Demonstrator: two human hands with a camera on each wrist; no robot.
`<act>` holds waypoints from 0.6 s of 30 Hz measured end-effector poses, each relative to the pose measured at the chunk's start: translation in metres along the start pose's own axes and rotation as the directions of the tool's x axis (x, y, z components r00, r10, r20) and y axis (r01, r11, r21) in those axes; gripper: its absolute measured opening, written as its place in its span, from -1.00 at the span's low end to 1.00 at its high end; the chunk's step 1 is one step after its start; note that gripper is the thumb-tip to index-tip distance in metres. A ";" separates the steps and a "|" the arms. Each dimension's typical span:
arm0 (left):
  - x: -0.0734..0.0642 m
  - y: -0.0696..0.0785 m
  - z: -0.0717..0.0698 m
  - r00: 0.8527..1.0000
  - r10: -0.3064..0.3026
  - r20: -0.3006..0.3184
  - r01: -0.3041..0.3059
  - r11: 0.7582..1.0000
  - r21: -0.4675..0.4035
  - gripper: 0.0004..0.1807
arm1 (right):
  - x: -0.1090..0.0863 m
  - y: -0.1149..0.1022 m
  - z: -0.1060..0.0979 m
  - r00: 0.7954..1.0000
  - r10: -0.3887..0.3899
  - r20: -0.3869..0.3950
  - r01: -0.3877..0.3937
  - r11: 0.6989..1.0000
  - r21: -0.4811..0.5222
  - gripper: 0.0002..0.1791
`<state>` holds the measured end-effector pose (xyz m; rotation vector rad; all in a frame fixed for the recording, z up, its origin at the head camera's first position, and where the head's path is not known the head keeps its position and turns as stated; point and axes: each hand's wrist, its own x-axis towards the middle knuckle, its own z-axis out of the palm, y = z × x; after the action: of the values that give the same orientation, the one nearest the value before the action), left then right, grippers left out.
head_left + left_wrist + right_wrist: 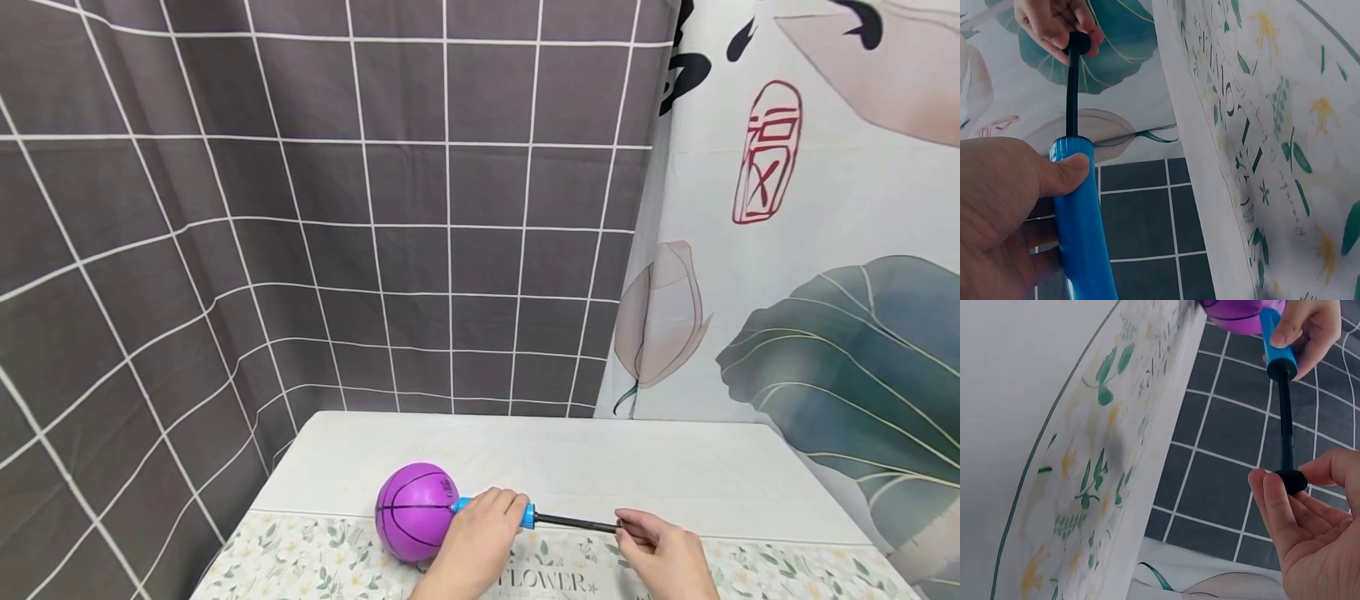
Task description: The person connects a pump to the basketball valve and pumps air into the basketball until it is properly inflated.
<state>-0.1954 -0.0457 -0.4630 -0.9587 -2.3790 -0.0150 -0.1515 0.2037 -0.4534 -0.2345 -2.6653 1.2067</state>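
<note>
A purple ball (411, 525) with black seam lines sits on the table, left of centre in the head view. The blue barrel of a hand pump (1082, 219) points into its right side; where the tip meets the ball is too small to make out. My left hand (480, 533) grips the barrel, with the thumb laid along it in the left wrist view. From the barrel a black rod (1285, 425) extends far out to the right. My right hand (663, 550) pinches the black end knob (1292, 482) between thumb and fingers.
A white table (570, 458) carries a floral cloth (300, 554) with printed lettering along its near side. Behind stands a dark grid-patterned curtain (480, 250), and to the right hangs a white curtain (705, 192) printed with leaves.
</note>
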 end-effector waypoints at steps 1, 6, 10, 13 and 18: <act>0.000 0.001 0.000 1.000 0.004 0.003 -0.004 1.000 0.007 -0.54 | 0.000 0.000 0.000 1.000 -0.004 -0.005 0.004 1.000 -0.004 -0.69; 0.001 0.003 -0.002 1.000 0.028 0.001 -0.028 0.997 0.074 -0.53 | -0.001 -0.009 0.006 0.998 -0.027 -0.048 0.025 0.999 -0.040 -0.69; 0.003 0.006 -0.001 0.999 0.050 -0.013 -0.049 0.993 0.107 -0.53 | -0.002 -0.017 0.014 0.994 -0.073 -0.076 0.070 0.996 -0.048 -0.71; 0.003 0.009 0.000 0.998 0.059 0.004 -0.059 0.993 0.101 -0.53 | -0.004 -0.024 0.023 0.990 -0.115 -0.083 0.111 0.993 -0.050 -0.72; 0.004 0.016 0.001 0.997 0.064 0.039 -0.067 0.995 0.076 -0.50 | -0.008 -0.035 0.040 0.982 -0.170 -0.082 0.167 0.985 -0.037 -0.74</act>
<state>-0.1883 -0.0308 -0.4647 -1.0074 -2.3617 0.1192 -0.1559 0.1499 -0.4540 -0.0615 -2.5723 1.0810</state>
